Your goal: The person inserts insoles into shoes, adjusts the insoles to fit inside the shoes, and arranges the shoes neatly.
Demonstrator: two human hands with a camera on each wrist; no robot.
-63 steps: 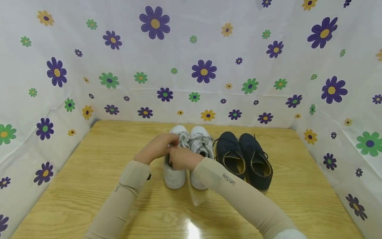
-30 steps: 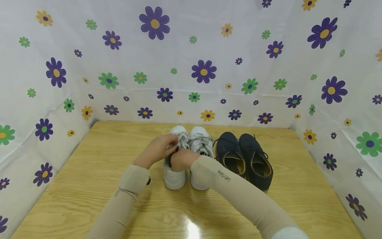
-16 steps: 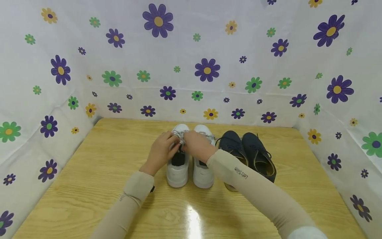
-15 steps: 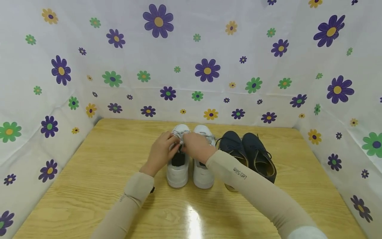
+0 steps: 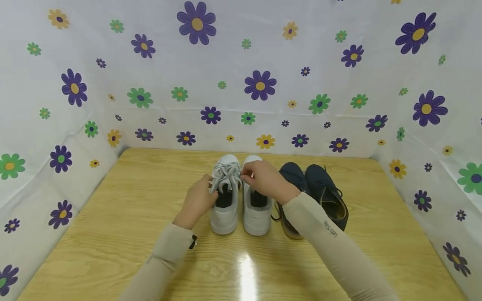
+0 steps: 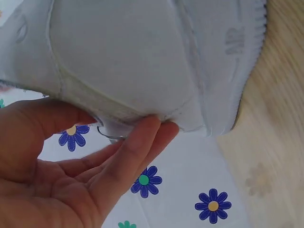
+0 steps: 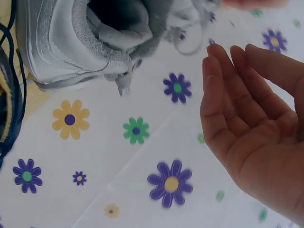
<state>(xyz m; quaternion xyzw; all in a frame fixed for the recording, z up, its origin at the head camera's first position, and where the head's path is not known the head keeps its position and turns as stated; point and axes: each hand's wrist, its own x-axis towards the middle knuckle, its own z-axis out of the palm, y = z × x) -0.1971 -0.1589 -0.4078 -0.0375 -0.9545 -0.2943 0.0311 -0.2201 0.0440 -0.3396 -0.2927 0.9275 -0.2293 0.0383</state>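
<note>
In the head view, two white lace-up sneakers stand side by side, toes away from me. The left sneaker [image 5: 224, 219] has a loose-looking bow of white laces [image 5: 227, 171] on its front. My left hand [image 5: 196, 200] is at that sneaker's outer side; in the left wrist view its fingertips touch the sidewall, thumb apart from the fingers. Above the right sneaker [image 5: 257, 220] is my right hand [image 5: 269, 179], covering part of its laces. In the right wrist view that hand's fingers are loosely bent, close to a blurred lace loop [image 7: 190, 40], with nothing plainly held.
A pair of dark navy lace-up shoes [image 5: 326, 188] stands right of the white sneakers, the nearer one partly behind my right arm. All stand on a wood-grain table [image 5: 150, 188]. Flower-patterned white cloth [image 5: 226, 62] hangs at the back and both sides.
Earlier both hands worked at the left sneaker's opening, then met at its laces. Now they have parted: the right hand has moved right, the left slightly down, and the lace bow shows.
</note>
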